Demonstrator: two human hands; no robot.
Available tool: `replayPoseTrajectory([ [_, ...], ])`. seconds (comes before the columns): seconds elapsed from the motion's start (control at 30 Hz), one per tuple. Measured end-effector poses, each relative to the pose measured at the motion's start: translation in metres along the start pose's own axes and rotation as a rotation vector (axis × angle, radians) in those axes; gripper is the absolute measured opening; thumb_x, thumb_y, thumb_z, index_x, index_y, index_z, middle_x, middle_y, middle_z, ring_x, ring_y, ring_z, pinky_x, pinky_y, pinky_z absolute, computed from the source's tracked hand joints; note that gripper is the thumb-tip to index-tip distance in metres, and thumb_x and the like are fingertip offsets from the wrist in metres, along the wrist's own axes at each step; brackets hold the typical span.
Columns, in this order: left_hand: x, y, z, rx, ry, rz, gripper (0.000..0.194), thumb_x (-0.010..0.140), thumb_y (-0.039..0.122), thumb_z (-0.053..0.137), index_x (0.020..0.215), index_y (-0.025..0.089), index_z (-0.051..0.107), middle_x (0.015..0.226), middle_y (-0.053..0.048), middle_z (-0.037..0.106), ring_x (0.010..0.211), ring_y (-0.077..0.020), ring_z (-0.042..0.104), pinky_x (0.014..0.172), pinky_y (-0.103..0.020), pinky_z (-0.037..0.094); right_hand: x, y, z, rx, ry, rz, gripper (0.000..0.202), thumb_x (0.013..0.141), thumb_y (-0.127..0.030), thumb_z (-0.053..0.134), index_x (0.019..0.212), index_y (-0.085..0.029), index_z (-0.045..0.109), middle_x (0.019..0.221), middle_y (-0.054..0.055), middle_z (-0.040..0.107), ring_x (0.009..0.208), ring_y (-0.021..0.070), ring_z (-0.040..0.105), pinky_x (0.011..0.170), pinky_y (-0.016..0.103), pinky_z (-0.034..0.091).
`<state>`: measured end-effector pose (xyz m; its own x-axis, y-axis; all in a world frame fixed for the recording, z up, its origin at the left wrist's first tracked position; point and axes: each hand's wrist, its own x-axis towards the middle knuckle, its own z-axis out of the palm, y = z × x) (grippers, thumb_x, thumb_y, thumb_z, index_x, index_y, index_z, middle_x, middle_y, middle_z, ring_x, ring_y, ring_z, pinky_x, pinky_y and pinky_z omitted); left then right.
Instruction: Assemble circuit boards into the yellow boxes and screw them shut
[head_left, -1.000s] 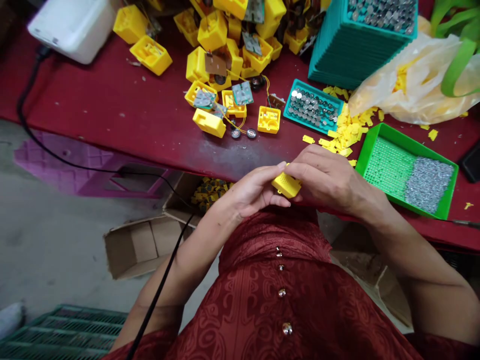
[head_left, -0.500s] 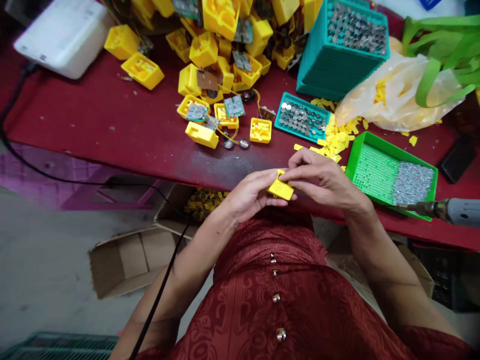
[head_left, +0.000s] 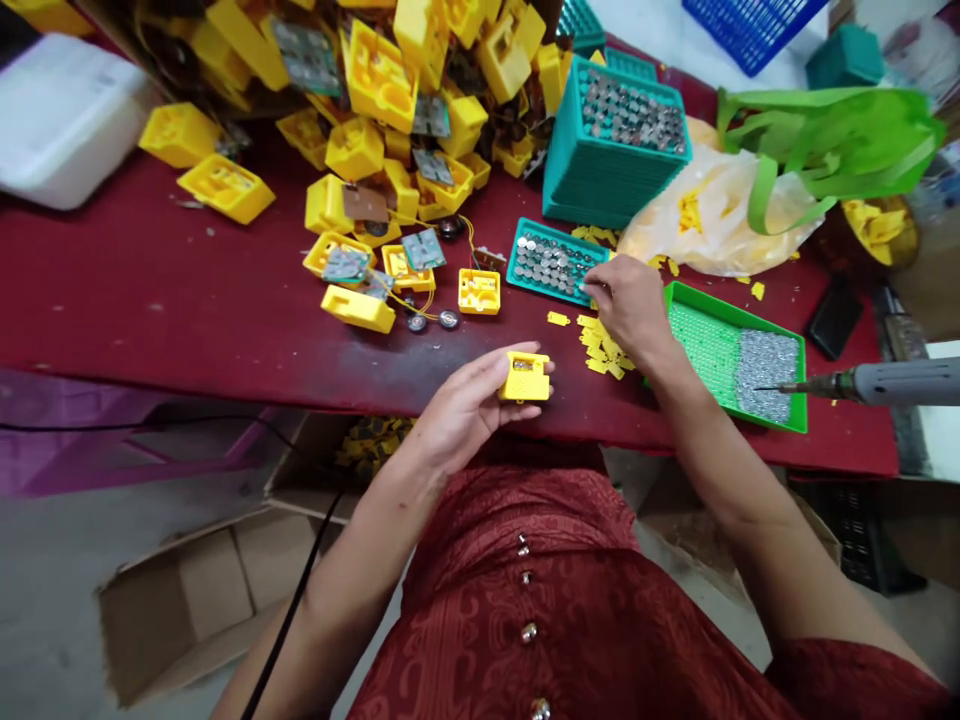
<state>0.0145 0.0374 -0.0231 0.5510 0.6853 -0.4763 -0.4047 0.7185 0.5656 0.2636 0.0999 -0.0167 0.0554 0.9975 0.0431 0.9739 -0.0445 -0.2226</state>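
My left hand (head_left: 480, 392) holds a small yellow plastic case (head_left: 527, 380) above the table's front edge, its fingers wrapped round it. A recess with metal contacts shows at the top of the case. Over the right end of a teal tray (head_left: 555, 290) of silvery button cells (head_left: 551, 258) is my right hand (head_left: 630, 305). Its thumb and fingers are pinched together at the cells; what is between them is too small to make out. Beneath that hand lie loose flat yellow pieces (head_left: 600, 345). One yellow case (head_left: 479, 292) sits left of the tray.
Yellow cases with circuit boards (head_left: 375, 170) pile up at the back. A teal tray stack (head_left: 611, 165) stands behind the cell tray. On the right are a green tray (head_left: 701, 350) of small metal parts, an electric screwdriver (head_left: 877, 385), a plastic bag (head_left: 720, 215) and a phone (head_left: 834, 318).
My right hand has left the yellow case and moved forward and right to the cell tray. My left hand keeps the case, now turned to show its recess. The view has shifted.
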Motion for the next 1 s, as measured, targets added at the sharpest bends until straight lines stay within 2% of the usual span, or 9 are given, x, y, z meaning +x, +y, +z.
replayPoseTrajectory([
  [0.13,0.002,-0.001,0.000,-0.014,0.009,0.012,0.023,0.095,0.027,0.076,0.115,0.018,0.083,0.113,-0.012,0.084,0.094,-0.0214,0.080,0.075,-0.028,0.067,0.010,-0.003,0.007,-0.079,-0.105,0.013,0.023,0.095,-0.013,0.055,0.088,-0.015,0.077,0.107,0.017,0.073,0.107,0.0285,0.064,0.107,0.050,0.052],
  [0.23,0.003,-0.003,0.000,-0.038,0.023,0.038,0.022,0.095,0.025,0.077,0.115,0.017,0.083,0.111,-0.011,0.084,0.093,-0.0202,0.080,0.077,-0.028,0.067,0.008,-0.003,0.006,0.007,-0.043,0.041,0.020,0.093,-0.012,0.057,0.084,-0.015,0.075,0.101,0.015,0.073,0.103,0.0273,0.064,0.107,0.051,0.052],
  [0.3,0.004,-0.005,0.000,-0.063,0.035,0.060,0.022,0.095,0.023,0.076,0.116,0.017,0.082,0.110,-0.010,0.083,0.093,-0.0187,0.079,0.079,-0.027,0.066,-0.003,-0.008,0.002,0.226,0.066,0.029,0.014,0.090,-0.014,0.062,0.083,-0.017,0.075,0.093,0.010,0.073,0.095,0.0231,0.065,0.101,0.046,0.055],
  [0.37,0.006,-0.007,0.000,-0.074,0.048,0.078,0.024,0.096,0.022,0.076,0.119,0.018,0.080,0.113,-0.009,0.082,0.096,-0.0183,0.079,0.081,-0.028,0.066,-0.021,-0.020,-0.003,0.542,0.127,0.017,0.007,0.088,-0.019,0.068,0.084,-0.019,0.075,0.085,0.005,0.072,0.082,0.0177,0.064,0.087,0.038,0.057],
  [0.43,0.008,-0.011,0.000,-0.059,0.065,0.099,0.026,0.096,0.025,0.077,0.122,0.019,0.079,0.119,-0.009,0.081,0.101,-0.0191,0.078,0.086,-0.031,0.066,-0.043,-0.037,-0.006,0.831,0.059,0.016,0.006,0.085,-0.025,0.073,0.084,-0.020,0.074,0.080,0.001,0.070,0.072,0.0139,0.061,0.072,0.031,0.054],
  [0.5,0.011,-0.014,-0.001,-0.031,0.077,0.135,0.027,0.095,0.030,0.079,0.120,0.020,0.079,0.123,-0.009,0.080,0.106,-0.0204,0.077,0.091,-0.033,0.065,-0.062,-0.055,-0.006,0.985,0.005,0.023,0.010,0.084,-0.029,0.076,0.082,-0.020,0.074,0.080,0.001,0.071,0.072,0.0128,0.062,0.070,0.029,0.053],
  [0.63,0.015,-0.022,-0.002,0.016,0.061,0.202,0.038,0.090,0.040,0.086,0.121,0.020,0.079,0.125,-0.010,0.080,0.112,-0.0232,0.076,0.098,-0.038,0.064,-0.078,-0.075,0.004,1.072,-0.008,0.119,0.015,0.079,-0.034,0.077,0.078,-0.019,0.074,0.078,0.001,0.071,0.071,0.0119,0.063,0.068,0.027,0.053],
  [0.8,0.019,-0.030,-0.003,0.079,0.044,0.267,0.048,0.089,0.048,0.086,0.127,0.021,0.075,0.128,-0.010,0.080,0.116,-0.0236,0.076,0.102,-0.039,0.062,-0.077,-0.078,0.012,1.111,0.017,0.223,0.018,0.072,-0.036,0.074,0.073,-0.018,0.072,0.072,0.000,0.069,0.062,0.0094,0.058,0.059,0.025,0.048],
  [1.0,0.017,-0.034,-0.005,0.289,0.092,0.389,0.052,0.095,0.052,0.077,0.136,0.020,0.071,0.137,-0.011,0.076,0.128,-0.0252,0.071,0.116,-0.041,0.053,-0.080,-0.081,0.012,1.136,-0.046,0.281,0.012,0.072,-0.029,0.073,0.071,-0.018,0.066,0.066,-0.002,0.064,0.060,0.0081,0.051,0.057,0.024,0.042],
])
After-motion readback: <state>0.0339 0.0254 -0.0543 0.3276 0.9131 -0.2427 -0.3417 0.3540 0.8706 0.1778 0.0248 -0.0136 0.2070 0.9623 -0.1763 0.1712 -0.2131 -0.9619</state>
